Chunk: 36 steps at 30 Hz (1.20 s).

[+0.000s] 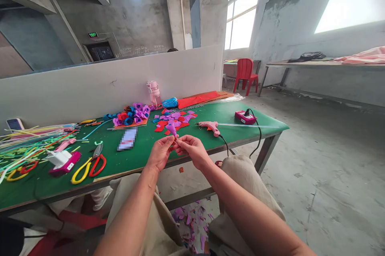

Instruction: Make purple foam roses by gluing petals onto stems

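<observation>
A small purple paper flower [171, 128], rolled into a cone, points upward between my two hands over the table's front edge. My left hand [162, 150] pinches its base between thumb and fingers. From the other side, the fingertips of my right hand [191, 148] are pressed together at the same base; what exactly lies between them is hidden. Just beyond my hands lie loose purple and red paper petals [180, 118]. A pink glue gun [210, 127] rests to the right of them. Finished-looking paper flowers [132, 114] in purple, red and blue are heaped farther left.
Scissors with red and yellow handles [92, 164] lie at left, near a power strip [64, 164] and many coloured stems [33, 140]. A phone-like item [127, 139] lies mid-table. Another power socket [246, 117] sits right, its cord hanging over the edge. A pink bottle [154, 92] stands behind.
</observation>
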{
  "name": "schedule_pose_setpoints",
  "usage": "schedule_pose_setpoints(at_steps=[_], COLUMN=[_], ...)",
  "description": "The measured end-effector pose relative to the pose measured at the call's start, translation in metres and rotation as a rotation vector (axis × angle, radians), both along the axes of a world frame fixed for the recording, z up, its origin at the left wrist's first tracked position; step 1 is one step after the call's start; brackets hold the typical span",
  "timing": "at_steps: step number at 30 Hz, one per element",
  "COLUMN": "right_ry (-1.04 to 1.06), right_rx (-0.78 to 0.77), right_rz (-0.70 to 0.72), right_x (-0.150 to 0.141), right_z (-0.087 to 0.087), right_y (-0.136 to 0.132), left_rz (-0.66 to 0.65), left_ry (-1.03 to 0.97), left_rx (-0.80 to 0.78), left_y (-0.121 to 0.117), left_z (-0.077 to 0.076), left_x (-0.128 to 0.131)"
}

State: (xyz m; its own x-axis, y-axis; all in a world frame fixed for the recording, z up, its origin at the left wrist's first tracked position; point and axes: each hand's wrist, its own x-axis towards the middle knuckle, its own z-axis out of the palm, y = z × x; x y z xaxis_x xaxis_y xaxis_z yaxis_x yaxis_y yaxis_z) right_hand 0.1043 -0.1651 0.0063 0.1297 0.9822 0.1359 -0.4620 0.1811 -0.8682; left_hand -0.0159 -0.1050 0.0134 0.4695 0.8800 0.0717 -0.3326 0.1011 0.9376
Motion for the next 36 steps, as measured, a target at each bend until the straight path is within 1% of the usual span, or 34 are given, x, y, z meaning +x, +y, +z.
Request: schedule_pose_setpoints(at_steps=[3,8,13,18,20,22,23,26,28,33,36], right_ry=[0.001,-0.008,-0.001,-0.003,-0.016,-0.028,-0.026,0.007,0.024,-0.013,-0.048], right_rx=[-0.005,-0.009,-0.021,-0.013,-0.033,-0.056,-0.059,-0.030,-0.015,-0.019,-0.021], right_rz=[0.010,0.035,0.048,0.044,0.057,0.078,0.078,0.028,-0.002,-0.035,-0.038], right_x=[-0.0011,-0.0035,-0.0047,-0.0053,-0.0044,-0.0027,-0.0017,0.0002,0.0003,-0.0027,-0.0047], right_z=[-0.0008,-0.0016,-0.0015,-0.0012,-0.0016,-0.0021,-0.0023,-0.0021,-0.0019,-0.0052,-0.0080], right_y=[0.0004,-0.0004,-0.0011,-0.0016,-0.0015,-0.0009,-0.0005,0.0008,0.0014,0.0029,0.0040], left_rz=[0.015,0.082,0.136,0.158,0.166,0.147,0.111,-0.029,-0.056,0.074,0.119], left_ry=[-0.015,-0.022,-0.072,-0.120,-0.121,-0.110,-0.095,-0.043,-0.031,-0.032,-0.019], left_rx=[-0.011,-0.031,-0.044,-0.018,-0.002,0.005,0.005,0.021,0.038,0.028,0.016], left_y=[-0.0001,-0.0007,-0.0047,-0.0050,-0.0039,-0.0032,-0.0032,-0.0039,-0.0042,-0.0028,-0.0021], left_z=[-0.0007,0.0010,0.0039,0.0020,0.0004,-0.0003,-0.0002,0.0013,0.0019,0.0001,-0.0010], left_x=[0.0015,0.0029,0.0065,0.0094,0.0091,0.0077,0.0067,0.0037,0.0026,0.0046,0.0060])
